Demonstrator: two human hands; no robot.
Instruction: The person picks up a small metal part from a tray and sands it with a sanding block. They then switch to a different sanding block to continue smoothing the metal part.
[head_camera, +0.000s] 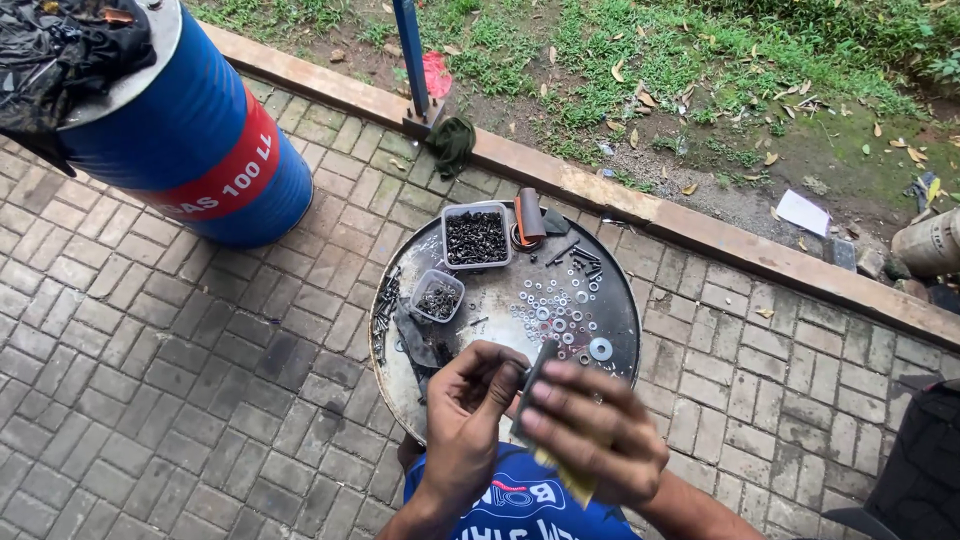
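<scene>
- Grey paving bricks (150, 400) cover the ground, edged by a concrete curb (700, 225) with grass (700, 60) and dry leaves beyond it.
- A blue metal drum (190, 140) with a red band bearing white lettering stands at upper left, a black plastic bag (60, 50) bunched on its top.
- A round, worn metal bench (620, 300) sits in the middle, just ahead of the hands.
- On its far side stands a square clear tub (476, 237) full of dark screws; a smaller clear tub (437, 297) of screws lies nearer, to the left.
- A roll of dark strip (528, 220) stands just beside the larger tub.
- Silver washers (560, 310) lie scattered over the right half of the bench, one larger washer (601, 348) near the edge.
- Loose dark bolts (385, 310) line the left rim.
- The left hand (470, 415) has its fingers curled together, pinching the end of a thin dark flat strip (533, 385).
- The right hand (590, 430), blurred, has its fingers clamped on the same strip, held above the near edge of the bench.
- A white paper scrap (802, 212) lies on the soil at right.
</scene>
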